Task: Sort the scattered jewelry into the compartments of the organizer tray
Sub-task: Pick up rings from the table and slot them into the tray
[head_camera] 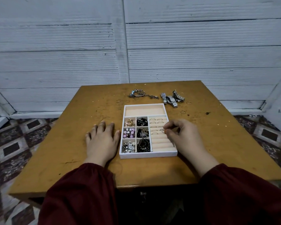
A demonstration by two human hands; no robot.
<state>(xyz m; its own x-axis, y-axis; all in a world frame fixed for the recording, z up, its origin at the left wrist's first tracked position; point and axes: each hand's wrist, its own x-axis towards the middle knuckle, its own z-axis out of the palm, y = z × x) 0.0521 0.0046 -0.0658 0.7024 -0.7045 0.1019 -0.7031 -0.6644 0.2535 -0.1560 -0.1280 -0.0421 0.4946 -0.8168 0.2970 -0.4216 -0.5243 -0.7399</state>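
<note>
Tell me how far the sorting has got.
Done: the six small compartments of the tray hold beads and chains, and rings sit in the top rows of the ring rolls. In hand: the right hand pinches a ring over the rolls. Left: watches, bracelets, loose rings.

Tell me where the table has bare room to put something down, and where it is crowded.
Bare: the table left of the left hand, and right of the right hand, which pinches a ring. The long far compartment of the tray is empty too. Crowded: behind the tray, with bracelets, watches and loose rings.
</note>
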